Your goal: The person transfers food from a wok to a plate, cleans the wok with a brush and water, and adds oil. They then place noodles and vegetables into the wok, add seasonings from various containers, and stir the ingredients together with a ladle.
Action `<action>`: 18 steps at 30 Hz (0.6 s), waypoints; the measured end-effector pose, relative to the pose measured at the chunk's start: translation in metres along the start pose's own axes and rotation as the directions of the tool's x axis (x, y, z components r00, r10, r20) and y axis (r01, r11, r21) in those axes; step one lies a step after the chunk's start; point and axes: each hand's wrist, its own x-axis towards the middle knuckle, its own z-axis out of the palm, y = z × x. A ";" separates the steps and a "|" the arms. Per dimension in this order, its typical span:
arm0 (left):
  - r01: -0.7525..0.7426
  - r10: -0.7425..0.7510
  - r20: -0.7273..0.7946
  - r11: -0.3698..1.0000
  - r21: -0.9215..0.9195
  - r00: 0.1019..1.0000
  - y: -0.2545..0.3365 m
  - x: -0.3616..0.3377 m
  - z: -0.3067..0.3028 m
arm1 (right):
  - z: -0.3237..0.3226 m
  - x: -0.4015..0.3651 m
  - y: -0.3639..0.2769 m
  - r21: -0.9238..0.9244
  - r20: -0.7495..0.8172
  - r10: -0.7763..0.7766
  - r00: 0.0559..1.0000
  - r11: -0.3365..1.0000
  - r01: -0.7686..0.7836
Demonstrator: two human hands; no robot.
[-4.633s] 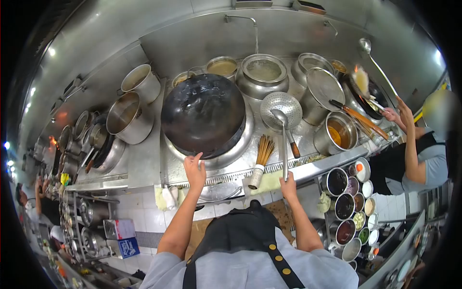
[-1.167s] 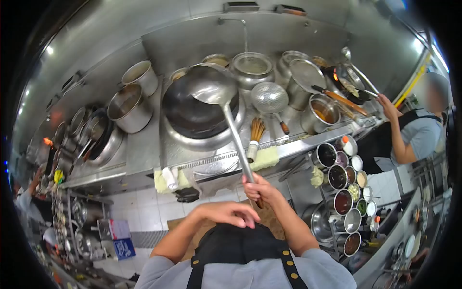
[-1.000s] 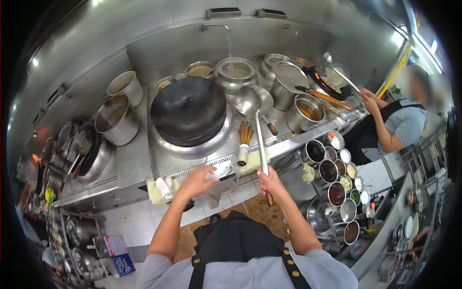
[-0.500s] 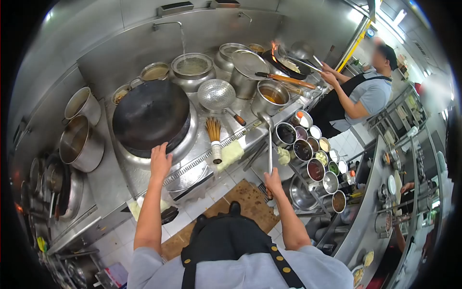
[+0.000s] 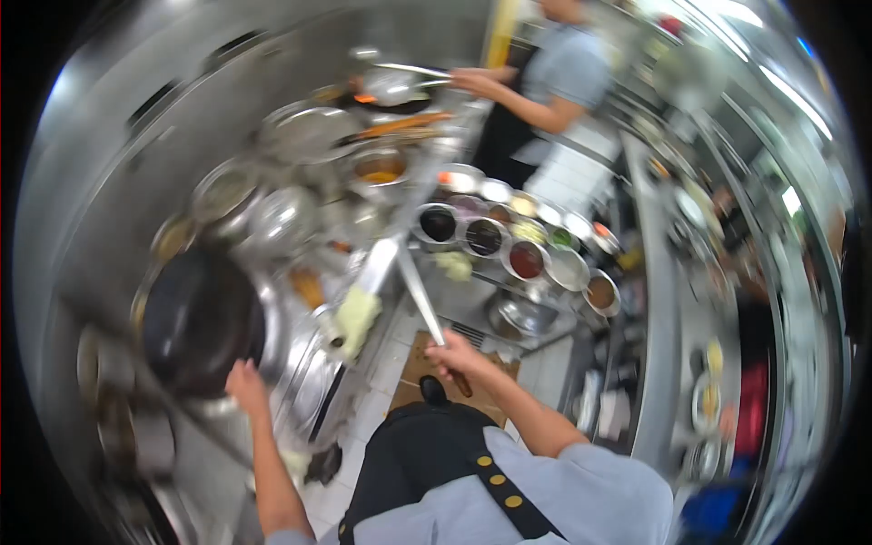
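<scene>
Right hand (image 5: 454,359) clasps the ladle (image 5: 418,300) handle; carry it level beside the wok (image 5: 195,318), whose rim the left hand (image 5: 245,381) touches, grip unclear

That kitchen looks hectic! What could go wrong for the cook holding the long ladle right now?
1. The left hand is at the rim of the black wok. If the metal is hot, it could burn the fingers.
2. The right hand holds the ladle, which is angled toward the open seasoning bowls. A careless swing might knock or spill one.
3. The view is blurred, so the cook's aim may be unsteady.
</scene>
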 end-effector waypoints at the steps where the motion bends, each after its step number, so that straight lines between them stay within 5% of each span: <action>1: -0.127 0.120 -0.175 0.991 -0.029 0.977 -0.012 0.000 0.017 | 0.001 -0.002 0.011 -0.205 -0.113 -0.172 0.979 0.968 0.146; 2: -0.126 0.111 -0.129 0.985 -0.114 0.985 0.007 0.004 -0.003 | 0.004 -0.003 0.024 -0.427 -0.199 -0.328 0.924 0.877 0.219; 4: -0.139 0.129 -0.113 0.987 -0.086 0.985 0.009 0.003 0.005 | 0.015 -0.018 0.036 -0.519 -0.266 -0.513 0.816 0.790 0.327; 9: -0.164 0.166 -0.058 0.985 0.047 0.984 -0.004 0.003 0.028 | 0.025 -0.045 0.051 -0.469 -0.237 -0.373 0.897 0.852 0.231; 11: -0.292 0.305 -0.316 0.952 0.087 0.899 0.012 -0.011 0.011 | 0.022 -0.047 0.055 -0.465 -0.234 -0.349 0.907 0.860 0.211; 18: -0.295 0.300 -0.197 0.954 0.052 0.933 0.028 -0.038 0.004 | 0.020 -0.034 0.058 -0.483 -0.170 -0.358 0.918 0.843 0.239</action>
